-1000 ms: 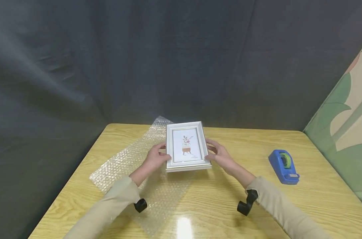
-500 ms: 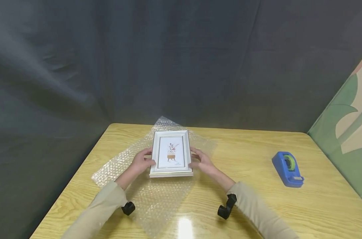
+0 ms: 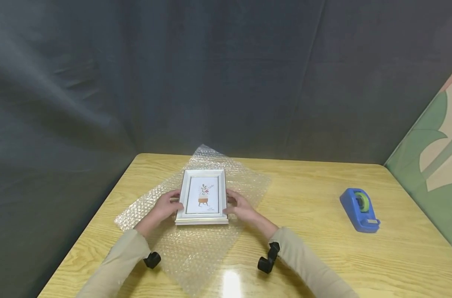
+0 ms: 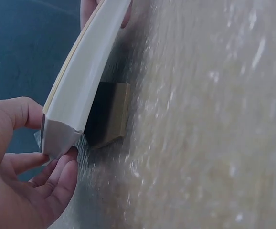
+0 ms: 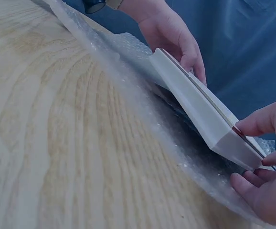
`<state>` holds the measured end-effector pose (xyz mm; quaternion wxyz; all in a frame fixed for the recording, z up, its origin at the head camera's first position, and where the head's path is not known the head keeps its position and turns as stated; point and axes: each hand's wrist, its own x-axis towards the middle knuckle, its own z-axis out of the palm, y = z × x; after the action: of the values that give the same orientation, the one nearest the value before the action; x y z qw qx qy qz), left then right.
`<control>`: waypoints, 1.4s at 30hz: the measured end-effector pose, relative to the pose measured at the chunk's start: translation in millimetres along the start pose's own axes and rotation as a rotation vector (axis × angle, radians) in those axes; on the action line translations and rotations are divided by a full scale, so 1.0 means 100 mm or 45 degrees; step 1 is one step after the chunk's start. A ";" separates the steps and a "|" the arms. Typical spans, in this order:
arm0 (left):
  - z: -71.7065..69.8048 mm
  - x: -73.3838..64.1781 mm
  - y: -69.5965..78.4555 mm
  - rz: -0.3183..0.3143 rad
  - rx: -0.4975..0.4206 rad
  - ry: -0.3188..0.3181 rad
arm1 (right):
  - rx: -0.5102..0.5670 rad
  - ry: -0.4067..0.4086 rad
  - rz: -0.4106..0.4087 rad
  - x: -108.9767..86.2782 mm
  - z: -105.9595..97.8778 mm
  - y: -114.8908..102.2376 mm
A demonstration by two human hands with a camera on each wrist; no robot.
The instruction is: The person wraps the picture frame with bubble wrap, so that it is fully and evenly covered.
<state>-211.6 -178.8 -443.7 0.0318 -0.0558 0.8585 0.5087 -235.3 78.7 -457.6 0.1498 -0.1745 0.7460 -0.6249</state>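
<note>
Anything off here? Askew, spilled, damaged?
Only the bubble wrap: it lies skewed to the table, and its far corner shows past the back edge. No spill or damage visible. The picture frame, gripped between the left hand and right hand, and the blue tape dispenser look intact.

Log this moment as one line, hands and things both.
left hand: grips picture frame | right hand: grips opposite side | picture frame: face up, over bubble wrap | blue tape dispenser: on table, at right
</note>
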 end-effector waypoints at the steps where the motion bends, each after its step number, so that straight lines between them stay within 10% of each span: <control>1: 0.00 0.01 -0.02 -0.001 0.013 0.002 | 0.018 -0.009 -0.001 0.00 0.01 0.01; 15: -0.01 0.04 -0.17 0.030 0.121 -0.035 | 0.005 -0.089 -0.162 0.03 0.07 0.15; 26: -0.10 -0.18 -0.21 0.144 0.119 -0.141 | -0.178 -0.036 -0.319 -0.11 0.10 0.10; 34: -0.12 -0.15 -0.31 0.087 -0.032 -0.157 | -0.135 -0.032 -0.235 -0.27 0.10 -0.17; 42: -0.13 -0.13 -0.36 0.086 -0.075 -0.166 | -0.138 -0.037 -0.226 -0.16 0.08 0.05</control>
<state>-194.3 -207.0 -467.3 0.0687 0.0057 0.8407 0.5371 -218.1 79.4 -463.3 0.0950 -0.2568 0.7580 -0.5920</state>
